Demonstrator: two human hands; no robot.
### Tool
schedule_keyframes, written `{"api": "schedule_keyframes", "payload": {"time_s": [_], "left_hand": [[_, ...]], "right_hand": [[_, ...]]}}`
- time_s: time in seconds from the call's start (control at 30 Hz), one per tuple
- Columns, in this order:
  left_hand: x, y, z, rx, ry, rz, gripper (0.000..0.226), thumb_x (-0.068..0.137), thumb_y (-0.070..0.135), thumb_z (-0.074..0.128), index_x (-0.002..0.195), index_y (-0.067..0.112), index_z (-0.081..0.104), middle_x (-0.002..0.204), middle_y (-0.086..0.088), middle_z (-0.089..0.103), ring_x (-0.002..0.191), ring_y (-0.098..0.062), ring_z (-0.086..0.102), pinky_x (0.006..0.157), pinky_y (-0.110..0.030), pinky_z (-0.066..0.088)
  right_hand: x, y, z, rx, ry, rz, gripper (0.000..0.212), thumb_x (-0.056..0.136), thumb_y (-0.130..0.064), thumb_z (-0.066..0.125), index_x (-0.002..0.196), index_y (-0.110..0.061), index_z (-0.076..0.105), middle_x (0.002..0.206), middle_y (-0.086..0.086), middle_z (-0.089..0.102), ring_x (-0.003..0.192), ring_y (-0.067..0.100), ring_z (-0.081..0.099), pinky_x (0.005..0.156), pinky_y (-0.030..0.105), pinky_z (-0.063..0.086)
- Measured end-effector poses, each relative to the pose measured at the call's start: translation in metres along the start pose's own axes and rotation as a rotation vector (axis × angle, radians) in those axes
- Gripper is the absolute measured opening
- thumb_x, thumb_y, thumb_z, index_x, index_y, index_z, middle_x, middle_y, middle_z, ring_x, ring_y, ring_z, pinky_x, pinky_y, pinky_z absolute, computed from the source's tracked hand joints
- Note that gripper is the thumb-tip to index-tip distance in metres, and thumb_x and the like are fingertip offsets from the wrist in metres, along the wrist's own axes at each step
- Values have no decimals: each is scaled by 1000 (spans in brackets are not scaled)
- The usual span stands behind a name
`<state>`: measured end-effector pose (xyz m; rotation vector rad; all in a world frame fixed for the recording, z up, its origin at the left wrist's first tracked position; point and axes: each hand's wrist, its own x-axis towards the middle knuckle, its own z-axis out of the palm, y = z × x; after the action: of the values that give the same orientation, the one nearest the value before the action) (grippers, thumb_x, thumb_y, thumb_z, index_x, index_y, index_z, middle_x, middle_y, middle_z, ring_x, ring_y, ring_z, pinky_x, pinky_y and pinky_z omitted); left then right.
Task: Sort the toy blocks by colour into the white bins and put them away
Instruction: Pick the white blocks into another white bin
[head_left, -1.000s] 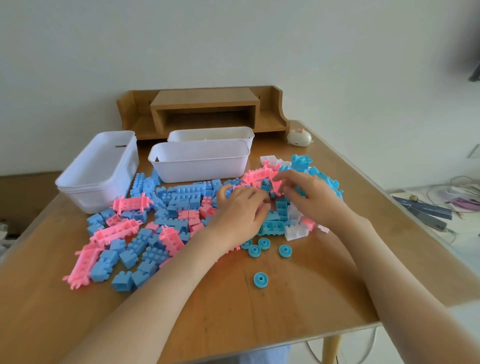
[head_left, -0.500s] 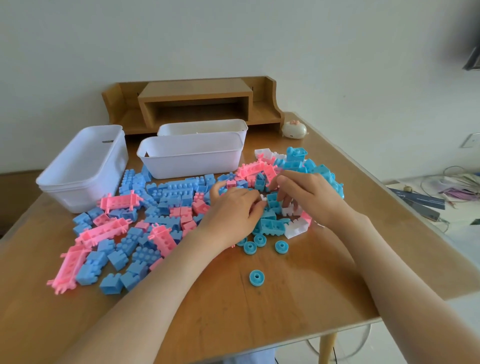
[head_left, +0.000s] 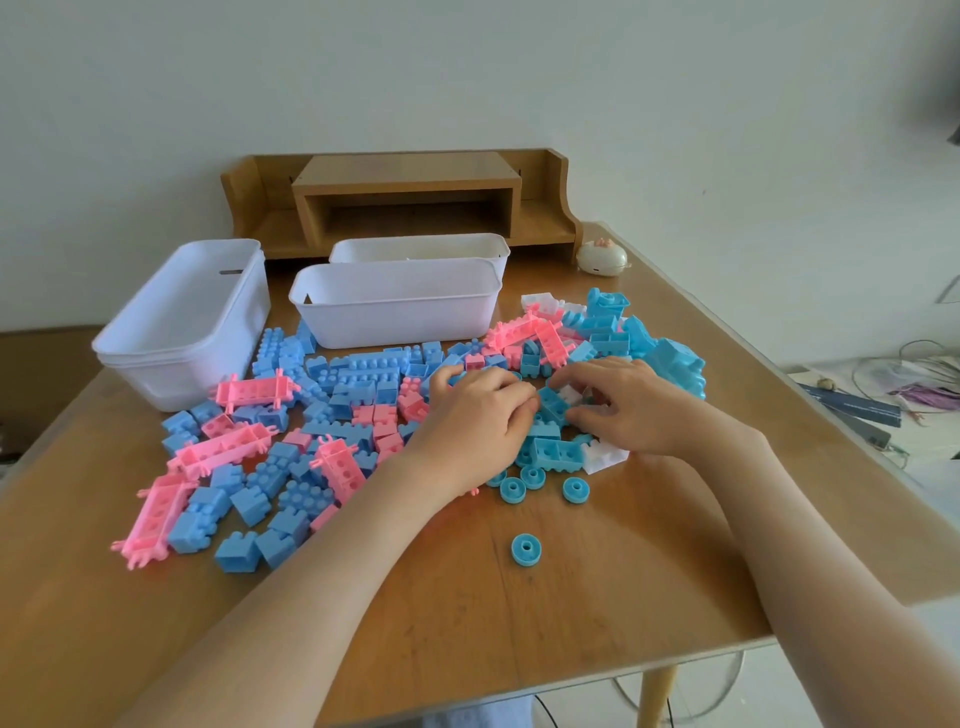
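Loose toy blocks cover the table: blue blocks (head_left: 363, 375), pink long pieces (head_left: 253, 391), turquoise blocks (head_left: 675, 364), white blocks (head_left: 605, 458) and turquoise wheels (head_left: 525, 550). Three white bins stand behind them: one at the left (head_left: 182, 322), one in the middle (head_left: 395, 312) and one behind it (head_left: 421, 248). My left hand (head_left: 478, 415) lies palm down on the pile with curled fingers; what it covers is hidden. My right hand (head_left: 631, 405) pinches a small white block (head_left: 571, 394) between finger and thumb, next to a turquoise block (head_left: 551, 404).
A wooden shelf unit (head_left: 410, 202) stands at the table's back edge against the wall. A small white round gadget (head_left: 602, 257) sits at the back right. Cables and papers (head_left: 883, 395) lie on the floor to the right. Bare wood (head_left: 519, 623) shows near the front edge.
My right hand has drawn back from the pink pieces toward my left hand and closed on the small white block. My left hand has hardly moved.
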<state>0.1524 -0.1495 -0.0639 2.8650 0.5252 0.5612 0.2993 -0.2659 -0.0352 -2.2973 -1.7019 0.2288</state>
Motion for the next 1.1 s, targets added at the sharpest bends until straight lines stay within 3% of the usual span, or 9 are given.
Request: {"api": "schedule_keyframes", "payload": {"time_s": [0.2,0.37,0.57,0.73,0.87,1.0,1.1], "left_hand": [[-2,1,-3,-13,-2,-36,26,99,34,38,111,23,58,115,7,56,111,-10,47,107,-34,14],[-2,-1,-6,0,43,-72,18,99,30,41,105,20,55,107,6,57,106,-11,50,102,-30,18],[-3,-1,-8,3,76,-102,17,96,28,50,110,19,47,105,6,60,103,-13,55,101,-30,20],[-2,-1,-7,4,89,-101,39,95,26,50,132,18,40,122,4,55,116,-14,49,104,-31,18],[-3,-1,-9,12,92,-56,38,95,24,48,132,18,46,128,1,48,119,-14,43,104,-30,20],[-4,2,-14,-155,135,-53,29,95,23,53,121,13,56,121,-1,49,93,-4,47,80,-12,36],[-4,4,-15,-174,143,-55,25,94,22,53,117,11,57,119,-2,49,86,-2,46,74,-8,36]], "right_hand": [[2,0,3,-57,-38,-37,41,90,-17,48,127,-35,46,110,-18,43,104,7,37,92,26,24],[5,0,5,-11,23,-5,33,92,-14,49,120,-31,52,115,-15,49,108,6,43,100,30,38],[7,0,4,65,226,-18,24,94,-23,50,119,-24,52,108,-15,48,96,2,45,72,7,38],[6,-4,4,108,313,-19,22,94,-28,50,115,-23,49,101,-13,46,80,5,50,64,7,38],[6,-7,4,178,319,38,17,94,-31,49,109,-24,46,101,-10,49,77,2,51,61,8,40],[6,-12,3,442,330,154,14,94,-32,48,103,-24,42,97,-9,58,83,5,59,60,12,48],[6,-14,-4,833,302,325,12,92,-33,52,98,-23,50,103,-5,64,94,15,63,78,28,55]]}}
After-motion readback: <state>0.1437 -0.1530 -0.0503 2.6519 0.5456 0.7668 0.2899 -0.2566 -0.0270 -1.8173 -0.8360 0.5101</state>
